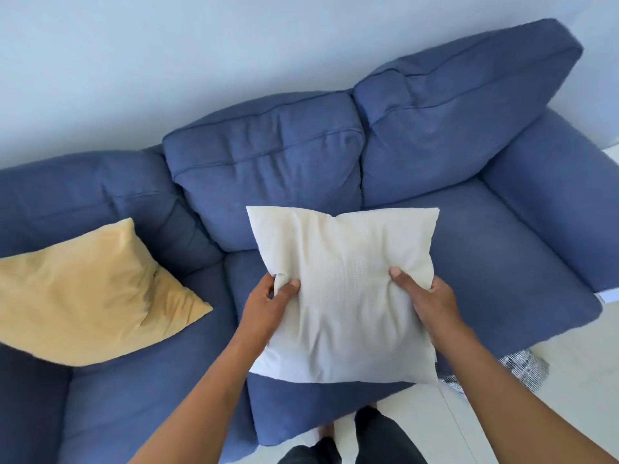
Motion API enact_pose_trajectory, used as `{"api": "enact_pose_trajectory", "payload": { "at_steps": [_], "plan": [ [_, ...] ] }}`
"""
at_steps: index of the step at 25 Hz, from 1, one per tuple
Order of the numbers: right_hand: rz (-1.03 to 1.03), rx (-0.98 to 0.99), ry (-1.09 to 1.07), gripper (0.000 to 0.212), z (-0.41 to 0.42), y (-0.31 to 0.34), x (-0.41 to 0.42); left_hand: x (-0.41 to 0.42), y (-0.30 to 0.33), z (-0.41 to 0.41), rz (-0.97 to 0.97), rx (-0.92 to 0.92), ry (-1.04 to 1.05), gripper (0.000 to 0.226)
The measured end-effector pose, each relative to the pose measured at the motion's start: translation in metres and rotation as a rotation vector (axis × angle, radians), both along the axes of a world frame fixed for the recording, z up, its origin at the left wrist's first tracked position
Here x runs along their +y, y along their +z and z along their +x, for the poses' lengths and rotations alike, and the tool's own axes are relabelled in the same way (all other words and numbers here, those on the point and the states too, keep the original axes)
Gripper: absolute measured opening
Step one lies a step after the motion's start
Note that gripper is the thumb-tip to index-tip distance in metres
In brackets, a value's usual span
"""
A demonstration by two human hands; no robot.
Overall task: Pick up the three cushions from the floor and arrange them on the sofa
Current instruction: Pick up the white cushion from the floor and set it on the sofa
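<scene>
Cream cushion [345, 296] gripped by left hand [268, 306], right hand [428, 303], above blue sofa [495, 262]

I hold the cream cushion [345, 296] up in the air over the front edge of the sofa [502, 262], above the gap between its middle and right seats. It is square, off-white, softly creased, with a faint stitched patch near its centre, its face turned up toward me and its far corners tipped toward the back cushions. My left hand [268, 306] pinches its left edge and my right hand [425, 296] grips its right edge. The yellow cushion [90, 296] already lies on the left seat, slumped and wrinkled, one corner pointing toward the middle seat, its far corner against the backrest.
</scene>
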State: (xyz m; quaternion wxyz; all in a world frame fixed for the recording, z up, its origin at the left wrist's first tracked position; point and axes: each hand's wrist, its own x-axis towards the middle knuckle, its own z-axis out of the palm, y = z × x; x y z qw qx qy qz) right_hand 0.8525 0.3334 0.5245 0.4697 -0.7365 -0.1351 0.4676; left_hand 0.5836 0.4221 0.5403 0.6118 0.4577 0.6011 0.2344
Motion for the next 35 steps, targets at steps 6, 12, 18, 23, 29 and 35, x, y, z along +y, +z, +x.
{"api": "enact_pose_trajectory", "payload": {
  "at_steps": [6,12,18,23,29,35],
  "plan": [
    [-0.014,0.051,0.263,0.035,0.005,-0.028,0.077,0.019,-0.027,-0.012,-0.079,0.051,0.230,0.021],
    [0.036,0.046,0.352,0.040,0.014,-0.059,0.155,0.075,-0.067,0.000,-0.020,0.067,0.367,0.040],
    [0.043,-0.085,0.311,0.037,0.019,-0.116,0.226,0.139,-0.119,-0.003,0.045,0.086,0.376,0.059],
    [-0.302,-0.151,0.457,0.069,0.023,-0.170,0.250,0.175,-0.171,-0.008,-0.132,0.195,0.215,0.063],
    [-0.009,-0.143,0.215,0.049,0.033,-0.147,0.301,0.232,-0.151,-0.022,-0.031,0.199,0.512,0.047],
    [0.040,-0.193,0.261,0.015,0.044,-0.134,0.335,0.252,-0.132,-0.015,0.047,0.299,0.374,0.030]
  ]
}}
